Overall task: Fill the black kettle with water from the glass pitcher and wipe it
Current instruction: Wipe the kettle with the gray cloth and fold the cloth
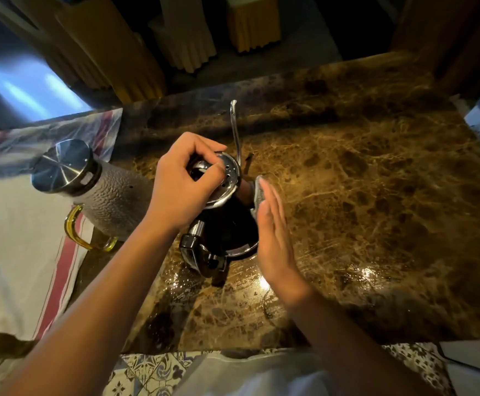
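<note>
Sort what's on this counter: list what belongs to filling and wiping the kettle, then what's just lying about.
Belongs to the job:
black kettle, its lid gripped by the left hand
glass pitcher
grey cloth pressed to the kettle by the right hand

Just lying about:
striped towel
crumpled plastic wrap

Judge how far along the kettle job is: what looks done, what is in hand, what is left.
Done, apparently: the pitcher stands capped on the cloth, and the lid sits on the kettle; its water level is hidden. In hand: the left hand holds the lid while the right hand presses a grey rag to the kettle's side. Left: finishing the wipe.
</note>
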### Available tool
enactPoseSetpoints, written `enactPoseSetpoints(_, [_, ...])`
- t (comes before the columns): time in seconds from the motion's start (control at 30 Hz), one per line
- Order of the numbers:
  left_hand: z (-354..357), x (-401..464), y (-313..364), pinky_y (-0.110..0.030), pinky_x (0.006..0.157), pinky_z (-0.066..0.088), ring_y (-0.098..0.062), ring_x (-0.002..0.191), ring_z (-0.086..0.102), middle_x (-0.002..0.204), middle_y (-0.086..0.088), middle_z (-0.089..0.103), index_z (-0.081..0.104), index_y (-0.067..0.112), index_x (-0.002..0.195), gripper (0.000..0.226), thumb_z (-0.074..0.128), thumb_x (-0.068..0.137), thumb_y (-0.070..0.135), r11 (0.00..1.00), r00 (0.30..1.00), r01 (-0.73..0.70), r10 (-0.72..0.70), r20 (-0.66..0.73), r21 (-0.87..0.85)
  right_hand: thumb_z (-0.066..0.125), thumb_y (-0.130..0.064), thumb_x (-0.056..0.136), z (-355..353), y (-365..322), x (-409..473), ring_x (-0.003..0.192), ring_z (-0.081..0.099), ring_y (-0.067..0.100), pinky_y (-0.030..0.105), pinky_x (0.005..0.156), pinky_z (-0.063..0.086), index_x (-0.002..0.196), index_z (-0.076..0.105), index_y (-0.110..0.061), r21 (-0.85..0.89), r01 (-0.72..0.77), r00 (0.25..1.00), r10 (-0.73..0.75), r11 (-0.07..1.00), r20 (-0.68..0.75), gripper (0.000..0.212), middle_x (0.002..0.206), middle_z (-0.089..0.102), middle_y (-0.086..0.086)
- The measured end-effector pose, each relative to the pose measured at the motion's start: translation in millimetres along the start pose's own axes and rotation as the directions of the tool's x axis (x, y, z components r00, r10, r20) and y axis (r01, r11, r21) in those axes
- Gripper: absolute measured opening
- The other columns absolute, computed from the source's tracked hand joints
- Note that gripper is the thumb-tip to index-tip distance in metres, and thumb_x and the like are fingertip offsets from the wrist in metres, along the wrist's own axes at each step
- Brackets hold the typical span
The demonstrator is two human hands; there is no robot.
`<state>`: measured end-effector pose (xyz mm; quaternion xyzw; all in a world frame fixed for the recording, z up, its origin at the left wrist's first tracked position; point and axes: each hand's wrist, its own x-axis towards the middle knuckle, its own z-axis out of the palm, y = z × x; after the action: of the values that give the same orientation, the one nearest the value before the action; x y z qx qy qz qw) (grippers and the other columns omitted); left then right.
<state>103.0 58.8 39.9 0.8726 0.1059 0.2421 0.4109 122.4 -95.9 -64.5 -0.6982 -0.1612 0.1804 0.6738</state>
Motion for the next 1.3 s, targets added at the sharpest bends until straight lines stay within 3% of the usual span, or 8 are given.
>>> enactPoseSetpoints(0.2, [0,-1,1,-0.021,0.092,0.049,-0.010,0.104,0.067,0.109,0.000,0.071,0.065,0.010,0.090,0.006,0.069,0.086,0.013,1.000,1.000,0.001,-0.001,-0.015,-0.005,0.017,-0.069,0.104,16,-34,13,0.155,0.032,0.007,0.037,0.128,0.025,0.158,0.036,-0.031,-0.007,0.199,0.980,-0.199,0.980,-0.011,0.068,0.166,0.039,-0.004])
enactPoseSetpoints(0.33, [0,-1,2,-0.021,0.092,0.050,-0.011,0.104,0.068,0.108,0.000,0.072,0.066,0.010,0.089,0.005,0.070,0.086,0.012,1.000,0.999,-0.004,0.004,-0.033,-0.007,0.037,-0.027,0.111,-2,-35,20,0.144,0.051,0.011,0.047,0.123,0.038,0.148,0.057,-0.014,0.219,0.127,0.992,-0.123,0.967,-0.032,0.044,0.151,0.060,0.001])
enactPoseSetpoints(0.43, [1,-1,1,-0.019,0.091,0.049,-0.010,0.103,0.068,0.108,0.000,0.072,0.066,0.009,0.089,0.005,0.070,0.086,0.011,1.000,0.999,-0.003,0.002,-0.032,-0.016,0.053,-0.008,0.107,-8,-32,2,0.145,0.049,0.002,0.035,0.122,0.040,0.145,0.058,-0.028,0.035,0.170,0.984,-0.167,0.985,-0.068,0.043,0.151,0.059,-0.010])
enactPoseSetpoints(0.6, [0,-3,0,-0.014,0.090,0.048,-0.006,0.104,0.067,0.109,0.001,0.072,0.067,0.008,0.091,0.005,0.070,0.087,0.010,1.000,1.000,0.000,0.000,-0.029,-0.009,0.070,-0.003,0.092,0,-8,-28,0.125,0.057,0.007,0.026,0.106,0.049,0.117,0.074,-0.021,-0.247,0.315,0.900,-0.371,0.916,-0.230,0.031,0.126,0.057,-0.006])
enactPoseSetpoints(0.8, [0,-3,0,-0.016,0.091,0.049,-0.008,0.106,0.067,0.110,0.000,0.072,0.067,0.007,0.092,0.006,0.070,0.088,0.009,1.000,0.999,0.000,0.000,-0.037,-0.011,0.078,0.007,0.085,5,-22,-27,0.112,0.050,-0.011,0.007,0.096,0.041,0.107,0.078,-0.006,-0.267,0.427,0.865,-0.477,0.864,-0.158,0.025,0.111,0.057,0.006])
enactPoseSetpoints(0.97, [0,-2,-1,-0.017,0.094,0.049,-0.007,0.107,0.067,0.110,0.000,0.072,0.067,0.005,0.093,0.007,0.070,0.088,0.007,1.000,1.000,0.003,-0.004,-0.028,-0.027,0.074,-0.001,0.087,-1,-1,-26,0.107,0.062,0.017,0.029,0.091,0.054,0.106,0.078,-0.012,-0.329,0.447,0.860,-0.500,0.832,-0.098,0.022,0.113,0.057,0.003])
enactPoseSetpoints(1.17, [-1,-3,-1,-0.021,0.096,0.051,-0.009,0.109,0.068,0.111,0.000,0.073,0.067,0.009,0.092,0.006,0.070,0.087,0.007,0.998,0.999,0.020,-0.022,-0.026,-0.055,0.061,-0.020,0.094,-38,1,-6,0.106,0.064,0.003,0.045,0.089,0.062,0.108,0.068,-0.037,-0.178,0.068,0.941,-0.122,0.982,-0.316,0.023,0.116,0.061,-0.018])
enactPoseSetpoints(1.3, [0,-3,0,-0.022,0.095,0.051,-0.009,0.108,0.068,0.110,0.000,0.073,0.066,0.011,0.091,0.006,0.071,0.087,0.008,0.998,0.999,0.027,-0.028,-0.023,-0.056,0.068,-0.011,0.097,-35,-35,14,0.113,0.067,0.014,0.040,0.094,0.060,0.119,0.066,-0.030,-0.056,0.240,0.924,-0.245,0.969,-0.293,0.030,0.120,0.067,-0.006])
